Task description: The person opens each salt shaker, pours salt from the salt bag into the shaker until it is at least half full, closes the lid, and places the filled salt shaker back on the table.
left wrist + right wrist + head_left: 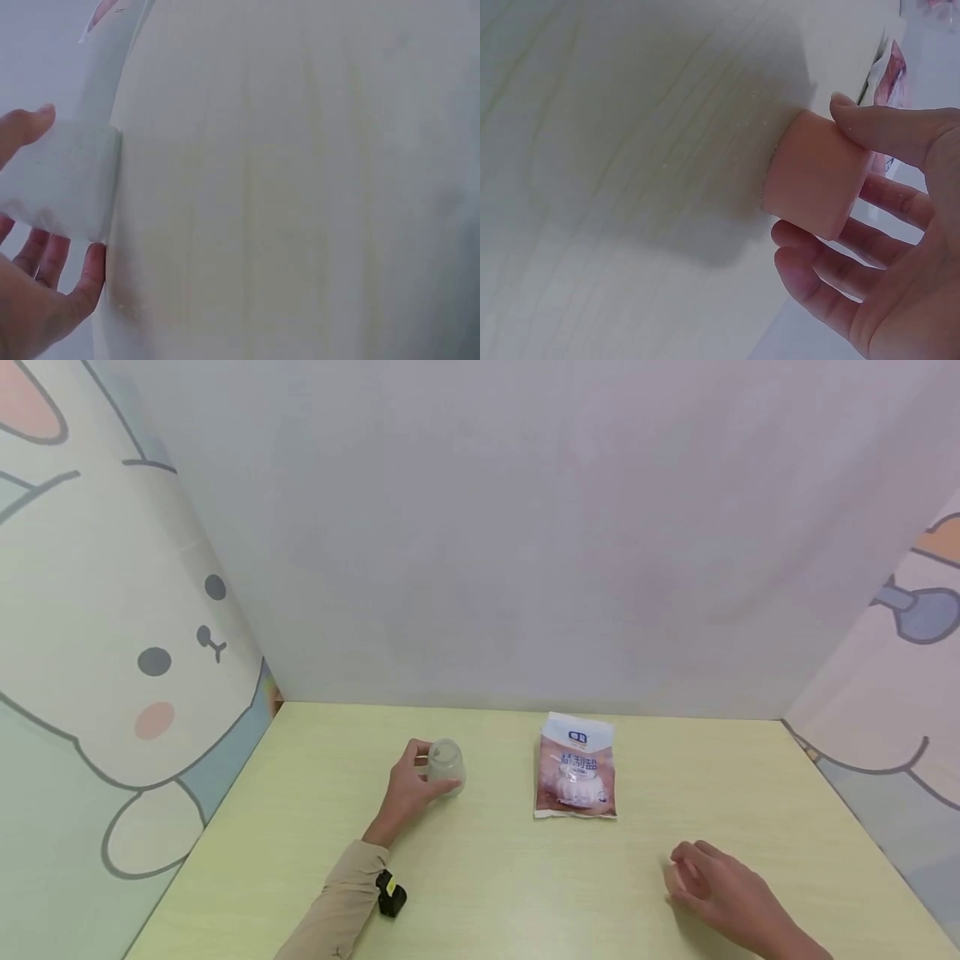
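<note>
Count: one clear jar (452,770), one pink cylinder (817,176), one printed packet (576,770), two hands of mine.
Left hand (408,789): clamped on the jar, thumb one side, fingers the other; left of centre, towards the desk's far edge.
Right hand (723,889): thumb and fingers pinching the cylinder; desk's near right part, towards the right edge.
Packet: on the desk (487,877), just right of centre by the far edge, farther back than my right hand.
Surroundings: grey backdrop (510,543) behind the far edge; black device (390,895) on my left sleeve (341,893).
Obstruction: my right hand hides most of the cylinder from the head view.
Contents: jar, cannot tell; packet, hidden by its printed wrapping.
</note>
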